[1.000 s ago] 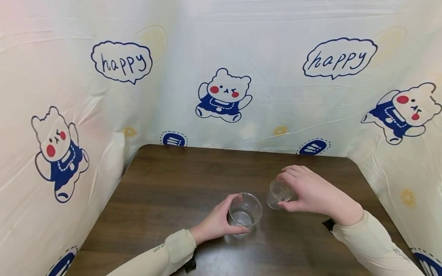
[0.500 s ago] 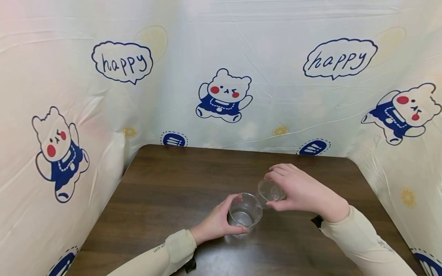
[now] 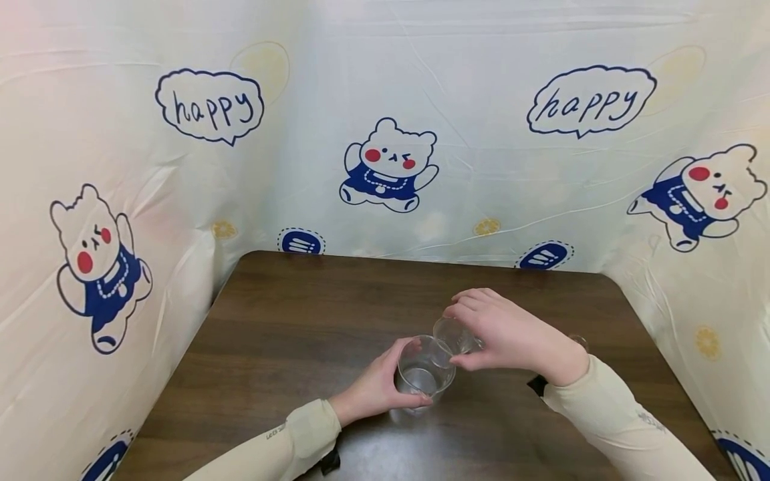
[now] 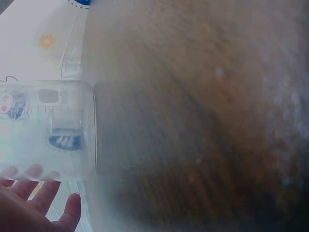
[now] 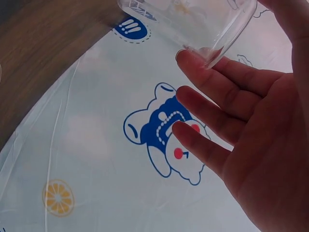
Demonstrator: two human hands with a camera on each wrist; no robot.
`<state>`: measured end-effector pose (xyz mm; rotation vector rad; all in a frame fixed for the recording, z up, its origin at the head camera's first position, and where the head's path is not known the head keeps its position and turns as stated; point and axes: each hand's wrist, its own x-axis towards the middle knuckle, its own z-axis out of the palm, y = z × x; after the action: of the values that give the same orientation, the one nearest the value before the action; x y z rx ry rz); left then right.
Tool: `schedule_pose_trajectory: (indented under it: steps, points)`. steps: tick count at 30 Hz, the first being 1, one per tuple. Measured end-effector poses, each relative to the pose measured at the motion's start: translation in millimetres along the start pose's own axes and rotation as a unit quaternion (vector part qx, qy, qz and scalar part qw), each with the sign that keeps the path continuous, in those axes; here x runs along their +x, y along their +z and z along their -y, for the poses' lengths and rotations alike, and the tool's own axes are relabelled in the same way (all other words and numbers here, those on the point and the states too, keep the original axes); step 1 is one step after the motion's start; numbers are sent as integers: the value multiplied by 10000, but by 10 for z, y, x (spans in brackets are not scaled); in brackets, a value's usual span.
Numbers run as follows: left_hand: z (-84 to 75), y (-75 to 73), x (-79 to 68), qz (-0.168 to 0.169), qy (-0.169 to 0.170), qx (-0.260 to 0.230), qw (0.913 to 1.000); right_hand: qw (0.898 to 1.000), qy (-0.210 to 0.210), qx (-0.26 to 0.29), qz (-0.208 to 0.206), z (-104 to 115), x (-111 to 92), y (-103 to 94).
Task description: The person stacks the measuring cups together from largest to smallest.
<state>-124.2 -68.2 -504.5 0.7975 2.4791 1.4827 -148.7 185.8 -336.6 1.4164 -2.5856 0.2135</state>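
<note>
In the head view, my left hand (image 3: 373, 387) grips a large clear glass beaker (image 3: 424, 377) near the middle of the table, thumb on its near side and fingers round the far side. Printed measuring lines show on this beaker (image 4: 38, 140) in the left wrist view. My right hand (image 3: 511, 334) pinches a smaller clear glass cup (image 3: 451, 334) between thumb and fingers. The cup tilts to the left, its rim overlapping the beaker's right rim in the head view. In the right wrist view, the lower fingers lie spread away from the cup (image 5: 193, 21).
Behind my right wrist, a small clear round rim (image 3: 579, 342) peeks out, mostly hidden. The dark wooden table (image 3: 313, 300) has rounded far corners. A pale printed curtain (image 3: 493, 153) hangs around its back and sides.
My right hand has moved left with the small cup, bringing it to the beaker's rim. A clear rim has come into sight behind the right wrist. The left hand stays put.
</note>
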Motion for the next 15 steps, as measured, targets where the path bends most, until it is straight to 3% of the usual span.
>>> schedule_pose_trajectory:
  steps: [15]
  points:
    - [11, 2, 2, 39, -46, -6, 10000, 9994, -99, 125, 296, 39, 107, 150]
